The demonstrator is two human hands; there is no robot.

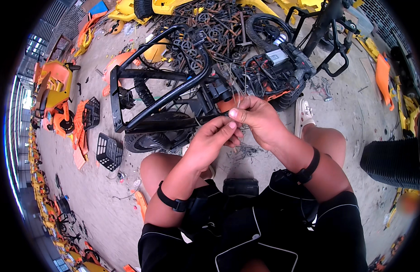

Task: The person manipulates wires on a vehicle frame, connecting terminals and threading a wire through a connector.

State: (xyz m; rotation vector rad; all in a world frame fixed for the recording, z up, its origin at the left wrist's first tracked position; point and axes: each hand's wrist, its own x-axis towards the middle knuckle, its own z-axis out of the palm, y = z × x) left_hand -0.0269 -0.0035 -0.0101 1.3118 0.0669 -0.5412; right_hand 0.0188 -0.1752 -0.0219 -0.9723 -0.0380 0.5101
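My left hand (215, 137) and my right hand (256, 119) meet in front of a stripped black scooter frame (162, 102). Both are closed in a pinch, thumbs almost touching. Thin pale wires (238, 84) run down from the frame into my right fingers. Another strand curves out beside my left hand, whose fingertips close on a wire; its very end is too small to make out. Just beyond my fingers sit a black cylindrical part (220, 90) and an orange piece (226, 105) on the frame. Exposed wiring and a grey-topped box (277, 56) lie to the right.
A heap of rusty metal parts (214, 34) lies beyond the frame, with a tyre (259, 29) at its right. Black plastic baskets (109, 152) and orange panels (81, 136) are on the left floor. A black ribbed stack (391, 162) stands at right. A small black box (240, 186) is between my legs.
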